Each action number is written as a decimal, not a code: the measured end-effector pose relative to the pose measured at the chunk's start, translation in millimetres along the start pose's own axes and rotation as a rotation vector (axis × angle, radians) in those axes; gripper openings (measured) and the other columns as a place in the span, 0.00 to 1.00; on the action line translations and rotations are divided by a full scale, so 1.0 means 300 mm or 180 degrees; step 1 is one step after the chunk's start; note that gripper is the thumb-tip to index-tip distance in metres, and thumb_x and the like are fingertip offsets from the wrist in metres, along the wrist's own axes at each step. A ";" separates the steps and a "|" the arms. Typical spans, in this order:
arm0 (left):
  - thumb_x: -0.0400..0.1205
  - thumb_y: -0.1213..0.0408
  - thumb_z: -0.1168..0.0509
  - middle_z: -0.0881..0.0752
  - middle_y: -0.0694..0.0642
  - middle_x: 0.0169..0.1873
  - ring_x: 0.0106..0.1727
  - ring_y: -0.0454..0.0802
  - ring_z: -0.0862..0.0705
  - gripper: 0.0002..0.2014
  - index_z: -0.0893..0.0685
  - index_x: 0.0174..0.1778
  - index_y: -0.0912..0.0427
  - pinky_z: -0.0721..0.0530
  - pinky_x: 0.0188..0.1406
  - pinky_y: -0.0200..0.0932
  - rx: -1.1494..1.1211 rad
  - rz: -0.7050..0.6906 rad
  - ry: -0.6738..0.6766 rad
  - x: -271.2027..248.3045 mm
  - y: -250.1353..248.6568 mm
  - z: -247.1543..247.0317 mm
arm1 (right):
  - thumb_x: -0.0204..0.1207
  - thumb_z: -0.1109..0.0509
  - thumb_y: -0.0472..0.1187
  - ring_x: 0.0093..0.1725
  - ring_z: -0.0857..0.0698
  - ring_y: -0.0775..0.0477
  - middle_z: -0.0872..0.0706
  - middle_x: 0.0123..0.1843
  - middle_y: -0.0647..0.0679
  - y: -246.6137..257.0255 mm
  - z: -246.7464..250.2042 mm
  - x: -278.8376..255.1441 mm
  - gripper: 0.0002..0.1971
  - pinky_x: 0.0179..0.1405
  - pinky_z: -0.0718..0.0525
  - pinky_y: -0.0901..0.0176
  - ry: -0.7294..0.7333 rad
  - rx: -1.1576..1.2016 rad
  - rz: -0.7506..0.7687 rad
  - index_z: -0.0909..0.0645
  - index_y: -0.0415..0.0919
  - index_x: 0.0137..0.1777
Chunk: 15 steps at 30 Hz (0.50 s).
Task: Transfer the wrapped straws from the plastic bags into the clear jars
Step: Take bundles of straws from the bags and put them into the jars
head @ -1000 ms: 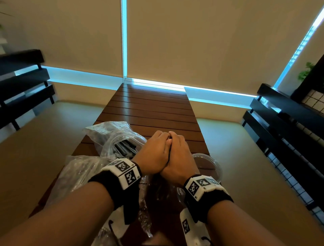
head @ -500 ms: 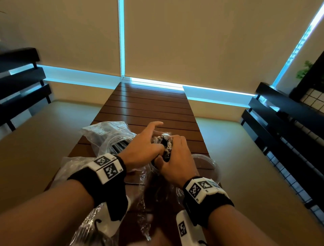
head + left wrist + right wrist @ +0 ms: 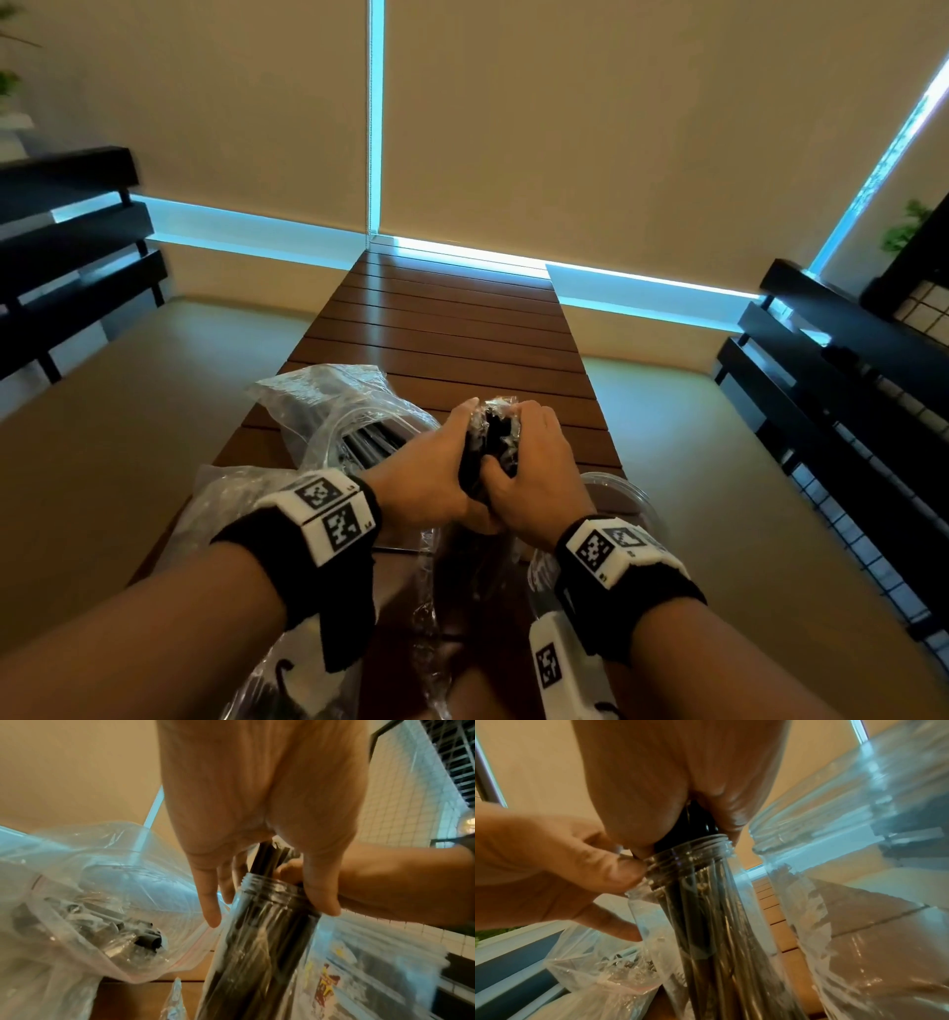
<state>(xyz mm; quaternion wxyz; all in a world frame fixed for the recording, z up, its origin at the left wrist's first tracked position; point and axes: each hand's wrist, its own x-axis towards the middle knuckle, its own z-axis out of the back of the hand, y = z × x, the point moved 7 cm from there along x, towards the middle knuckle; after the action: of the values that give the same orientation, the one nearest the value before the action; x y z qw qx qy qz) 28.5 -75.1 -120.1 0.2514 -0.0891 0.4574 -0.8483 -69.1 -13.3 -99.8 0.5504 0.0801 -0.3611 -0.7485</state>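
A bundle of black wrapped straws (image 3: 492,437) stands in a tall clear jar (image 3: 270,933) on the wooden table (image 3: 452,329), its tops poking out of the threaded mouth. My left hand (image 3: 429,475) holds the bundle from the left, with its thumb (image 3: 321,892) lying across the jar's neck. My right hand (image 3: 534,460) grips the bundle from the right, just above the rim (image 3: 690,845). The jar's body is hidden under my hands in the head view. A plastic bag (image 3: 339,406) holding more black straws lies left of the jar.
A second clear jar (image 3: 859,862) stands close on the right, its rim (image 3: 624,485) showing beside my right wrist. Crumpled plastic bags (image 3: 231,506) cover the table's near left. The table's far half is bare slats. Dark benches (image 3: 842,390) flank both sides.
A second ago both hands were clasped together over the jar. They have since parted at the top, so the straw tops now show between them.
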 end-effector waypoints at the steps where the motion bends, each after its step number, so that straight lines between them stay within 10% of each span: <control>1: 0.58 0.52 0.17 0.15 0.48 0.60 0.59 0.46 0.14 0.64 0.55 0.83 0.38 0.13 0.60 0.50 0.0005 0.0003 -0.0094 -0.001 0.005 0.000 | 0.74 0.30 0.40 0.51 0.24 0.54 0.27 0.59 0.49 0.000 0.000 0.005 0.18 0.43 0.26 0.69 0.0021 -0.0013 0.0003 0.30 0.45 0.62; 6: 0.65 0.60 0.17 0.17 0.48 0.62 0.59 0.43 0.16 0.66 0.62 0.85 0.43 0.18 0.54 0.35 0.0000 0.0074 -0.0397 0.018 0.015 0.016 | 0.72 0.26 0.45 0.57 0.23 0.50 0.28 0.59 0.50 -0.008 0.004 0.040 0.24 0.50 0.25 0.64 0.0159 -0.0119 -0.0042 0.31 0.48 0.65; 10: 0.66 0.59 0.17 0.16 0.51 0.64 0.62 0.46 0.15 0.65 0.62 0.86 0.50 0.16 0.64 0.47 0.0014 0.0022 -0.0655 0.037 0.013 0.026 | 0.65 0.24 0.54 0.67 0.26 0.46 0.31 0.67 0.49 -0.006 0.013 0.064 0.34 0.65 0.21 0.53 0.0079 -0.0113 -0.0080 0.31 0.53 0.71; 15: 0.68 0.62 0.17 0.13 0.47 0.53 0.55 0.43 0.14 0.69 0.71 0.84 0.59 0.18 0.55 0.36 0.0047 0.0251 -0.0539 0.040 0.016 0.030 | 0.58 0.30 0.66 0.79 0.36 0.41 0.41 0.81 0.48 0.026 0.036 0.074 0.45 0.76 0.30 0.42 -0.0213 -0.0363 -0.0080 0.38 0.60 0.77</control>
<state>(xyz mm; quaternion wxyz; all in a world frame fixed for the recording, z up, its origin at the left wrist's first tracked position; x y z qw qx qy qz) 23.2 -90.1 -119.8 0.3230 -0.1405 0.4314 -0.8306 -77.1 -29.1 -81.0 0.5323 0.0281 -0.3349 -0.7770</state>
